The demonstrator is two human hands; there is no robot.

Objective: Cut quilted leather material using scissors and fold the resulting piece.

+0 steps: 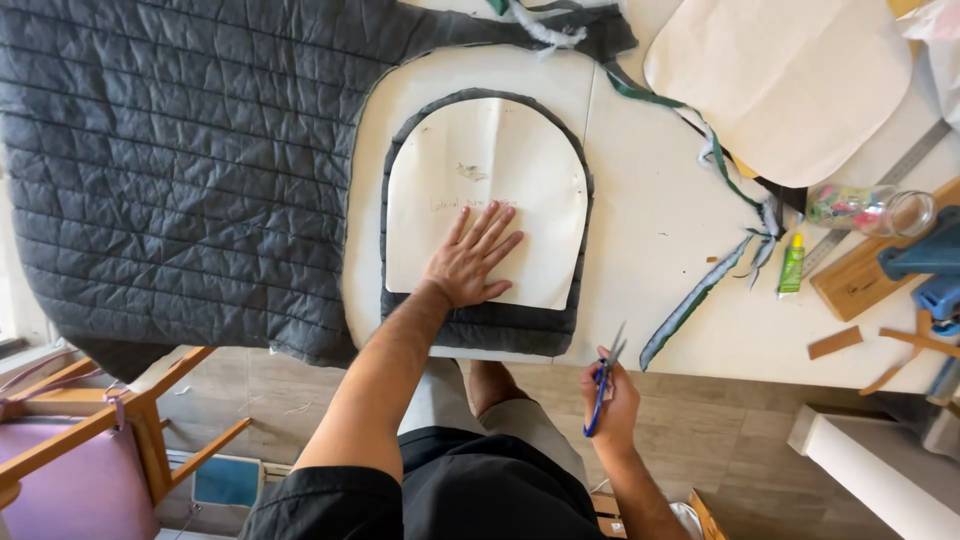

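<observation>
Here, left hand (470,262) flat on paper pattern (485,200), right hand's (610,395) grip around scissors (604,380) beyond table edge (760,368).

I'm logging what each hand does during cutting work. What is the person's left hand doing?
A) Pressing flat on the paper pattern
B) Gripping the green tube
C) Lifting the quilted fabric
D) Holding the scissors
A: the left hand lies flat, fingers spread, on the paper pattern atop the cut quilted piece; the right hand holds the scissors.
</observation>
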